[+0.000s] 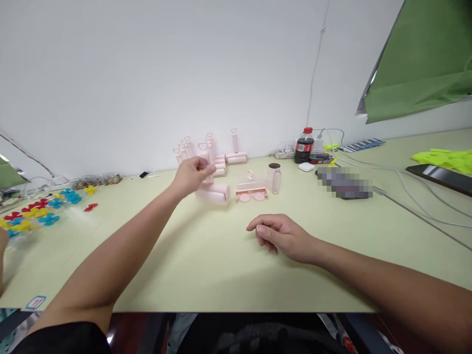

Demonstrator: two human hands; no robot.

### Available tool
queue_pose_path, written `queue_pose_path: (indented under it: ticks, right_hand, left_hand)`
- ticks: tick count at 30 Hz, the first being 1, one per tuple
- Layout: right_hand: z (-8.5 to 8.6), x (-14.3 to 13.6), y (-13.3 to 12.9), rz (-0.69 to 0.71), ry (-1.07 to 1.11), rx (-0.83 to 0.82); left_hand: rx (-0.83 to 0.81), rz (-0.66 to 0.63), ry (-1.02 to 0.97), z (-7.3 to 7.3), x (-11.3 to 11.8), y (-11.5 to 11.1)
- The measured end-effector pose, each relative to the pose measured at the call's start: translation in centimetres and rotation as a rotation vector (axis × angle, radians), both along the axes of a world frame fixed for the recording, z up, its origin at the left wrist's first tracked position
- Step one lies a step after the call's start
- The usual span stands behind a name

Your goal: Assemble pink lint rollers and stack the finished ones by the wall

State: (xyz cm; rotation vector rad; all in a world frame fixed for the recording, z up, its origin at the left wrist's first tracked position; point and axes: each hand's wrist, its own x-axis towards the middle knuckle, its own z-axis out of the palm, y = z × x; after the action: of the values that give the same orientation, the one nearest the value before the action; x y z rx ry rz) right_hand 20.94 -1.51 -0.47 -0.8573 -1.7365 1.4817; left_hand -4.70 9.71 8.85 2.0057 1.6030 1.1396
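Note:
My left hand reaches to the back middle of the table. Its thumb and fingers are closed on a slim pale-pink bottle with a heart-shaped loop on top; the fingers cover part of it. Just below that hand lies a blurred pink cylindrical case. My right hand hovers low over or rests on the table, loosely curled with fingers apart and nothing in it. Beyond it sits an open pink case holding pink round-lensed glasses. Beside that stand a pink cylinder and a small clear-pink bottle.
Along the wall stand several heart-topped pink bottles and closed pink cases. To the right are a cola bottle, cables, a blurred-out dark item and a phone. Colourful flower-shaped pieces lie left, near another person's hand.

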Motion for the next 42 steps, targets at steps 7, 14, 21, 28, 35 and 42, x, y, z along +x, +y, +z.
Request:
queue_pose_path:
  ticks: [7,14,21,28,35,42]
  right_hand:
    - [-0.2,0.1,0.1,0.004,-0.034,0.019]
    - [0.1,0.0,0.1,0.024,-0.077,0.064]
    - [0.9,0.5,1.3,-0.242,-0.226,0.357]
    - [0.9,4.3,6.8,-0.796,-0.323,0.599]
    - [-0.1,4.9,8.4,-0.880,-0.236,0.321]
    - [0.4,4.6,8.0,-0.889,-0.174,0.321]
  left_hand:
    - [-0.033,0.153,0.002,-0.6,-0.3,8.4]
    - [-0.056,0.242,-0.008,-3.4,0.4,11.3]
    - [0.299,0.346,0.032,-4.4,2.6,7.7]
    - [0.318,-0.233,0.410,-4.5,8.7,4.6]
    - [0.191,-0.423,0.770,-2.8,15.0,7.2]
    - [0.183,-0.446,0.804,-0.4,15.3,8.8]
